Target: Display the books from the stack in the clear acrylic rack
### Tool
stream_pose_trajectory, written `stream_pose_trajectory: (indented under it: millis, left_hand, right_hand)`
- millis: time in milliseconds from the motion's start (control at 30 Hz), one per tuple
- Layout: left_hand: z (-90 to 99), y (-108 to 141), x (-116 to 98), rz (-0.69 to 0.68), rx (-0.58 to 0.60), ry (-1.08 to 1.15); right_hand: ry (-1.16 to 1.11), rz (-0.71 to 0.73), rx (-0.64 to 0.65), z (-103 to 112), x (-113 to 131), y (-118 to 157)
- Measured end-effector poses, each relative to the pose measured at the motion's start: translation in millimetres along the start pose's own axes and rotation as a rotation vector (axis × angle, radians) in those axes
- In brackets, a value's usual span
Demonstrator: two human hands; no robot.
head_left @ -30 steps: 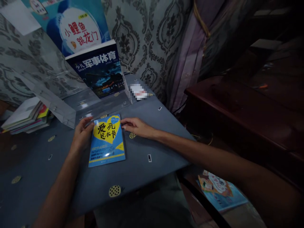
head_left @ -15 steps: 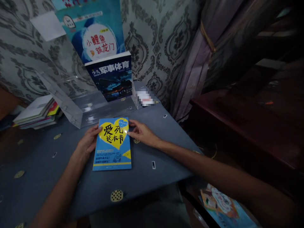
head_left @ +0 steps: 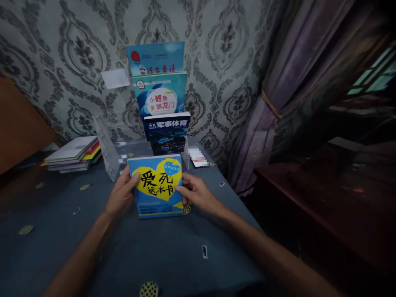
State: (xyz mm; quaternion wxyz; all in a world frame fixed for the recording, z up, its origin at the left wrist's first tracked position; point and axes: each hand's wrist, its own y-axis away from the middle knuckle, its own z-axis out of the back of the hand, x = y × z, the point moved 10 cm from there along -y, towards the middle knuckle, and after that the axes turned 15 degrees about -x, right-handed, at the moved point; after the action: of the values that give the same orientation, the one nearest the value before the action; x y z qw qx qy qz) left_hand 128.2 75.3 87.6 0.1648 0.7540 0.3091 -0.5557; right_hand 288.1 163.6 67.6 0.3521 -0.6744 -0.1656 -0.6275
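Note:
A blue book with a yellow heart [head_left: 159,202] is tilted up in front of a clear acrylic stand [head_left: 107,150]. My left hand [head_left: 121,192] grips its left edge, thumb on the cover. At the right edge my right hand [head_left: 198,192] pinches the book between thumb and fingers. In the stand, one behind another, rise a dark navy book [head_left: 168,134], a light blue book with a white circle [head_left: 162,99] and another blue book [head_left: 157,57] at the back.
A stack of thin books [head_left: 72,152] lies left of the stand on the grey-blue tablecloth [head_left: 123,255]. Right of the stand lies a white card [head_left: 198,157]. Patterned curtain [head_left: 229,41] hangs behind; a dark red table [head_left: 309,198] stands at the right.
The view has lifted, showing the back book more fully. Both hands have raised the top of the heart book and moved it nearer the stand, still holding its sides.

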Motion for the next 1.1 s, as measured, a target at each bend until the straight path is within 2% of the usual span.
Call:
stream_pose_trajectory:
  millis: [100,167,367,500,767,1100]
  left_hand:
    - [-3.7,0.2,-5.7,-0.085,0.046,-0.035]
    - [-4.1,-0.2,0.7,-0.102,0.074,-0.074]
    - [5.7,3.1,51.2,-0.012,0.091,-0.263]
    - [14.8,6.2,69.6,0.002,0.047,-0.364]
    - [24.1,4.0,69.8,-0.052,0.006,-0.506]
    - [24.4,4.7,70.3,-0.047,0.004,-0.471]
  right_hand:
    - [0.128,0.149,-0.052,12.3,17.2,-4.0]
    - [0.182,0.204,-0.088,18.7,17.5,-3.5]
    - [0.258,0.204,-0.234,29.7,-15.4,8.2]
    - [0.346,0.177,-0.305,29.5,-31.4,16.3]
    - [0.376,0.178,-0.294,26.8,-24.6,16.8]
    - [0.41,0.163,-0.307,28.8,-26.6,17.2]
